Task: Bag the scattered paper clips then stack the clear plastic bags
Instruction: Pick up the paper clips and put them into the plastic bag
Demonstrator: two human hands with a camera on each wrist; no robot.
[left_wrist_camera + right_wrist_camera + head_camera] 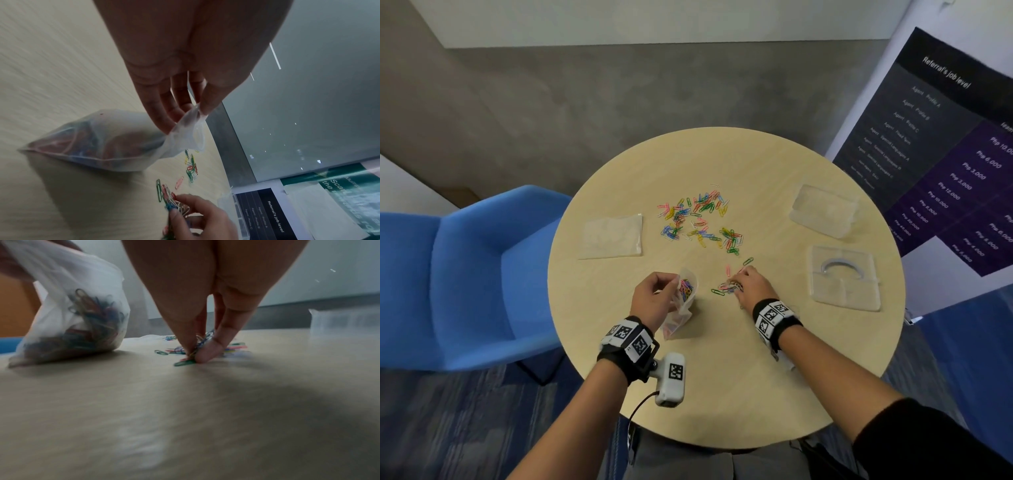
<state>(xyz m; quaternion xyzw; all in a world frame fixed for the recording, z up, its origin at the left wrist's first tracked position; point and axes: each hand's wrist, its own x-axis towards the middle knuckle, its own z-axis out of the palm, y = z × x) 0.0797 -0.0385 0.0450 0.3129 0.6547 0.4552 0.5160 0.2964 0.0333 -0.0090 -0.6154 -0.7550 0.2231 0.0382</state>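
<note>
Coloured paper clips lie scattered across the middle of the round table. My left hand pinches the rim of a clear plastic bag partly filled with clips, its mouth held wide. In the left wrist view the bag rests its bottom on the table under my left hand. My right hand pinches a small bunch of clips on the tabletop just right of the bag, with my right hand's tips touching the wood.
A flat stack of clear bags lies at the table's left. A clear plastic box and its lid sit at the right. A blue chair stands left of the table, a banner at the right.
</note>
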